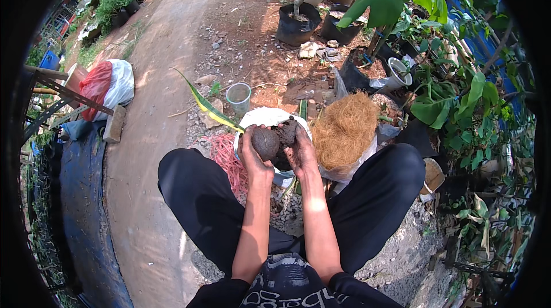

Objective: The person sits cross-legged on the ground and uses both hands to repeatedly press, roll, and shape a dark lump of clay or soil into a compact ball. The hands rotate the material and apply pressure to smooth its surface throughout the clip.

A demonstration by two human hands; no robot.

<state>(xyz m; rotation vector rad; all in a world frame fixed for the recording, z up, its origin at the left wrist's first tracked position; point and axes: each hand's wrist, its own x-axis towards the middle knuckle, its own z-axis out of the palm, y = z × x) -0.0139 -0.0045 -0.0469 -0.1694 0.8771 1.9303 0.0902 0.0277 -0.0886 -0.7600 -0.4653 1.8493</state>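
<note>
My left hand [255,153] cups a smooth, dark, rounded ball of soil [265,143] with a thin line across its surface. A yellow-edged snake plant leaf [211,110] extends from behind that hand, out to the far left; its base is hidden. In my right hand [302,153] is a crumbly clump of dark soil [287,133], close against the ball. Both hands are over an open white sack [267,115] with dark soil inside. Another snake plant leaf [303,109] shows just beyond the sack's rim.
Brown coconut fibre [344,131] is heaped in a plastic bag right of the sack. Pink plastic twine [226,159] lies to its left. A clear plastic cup [239,96] stands beyond. Potted plants [298,24] line the right side; a concrete path [150,92] runs along the left.
</note>
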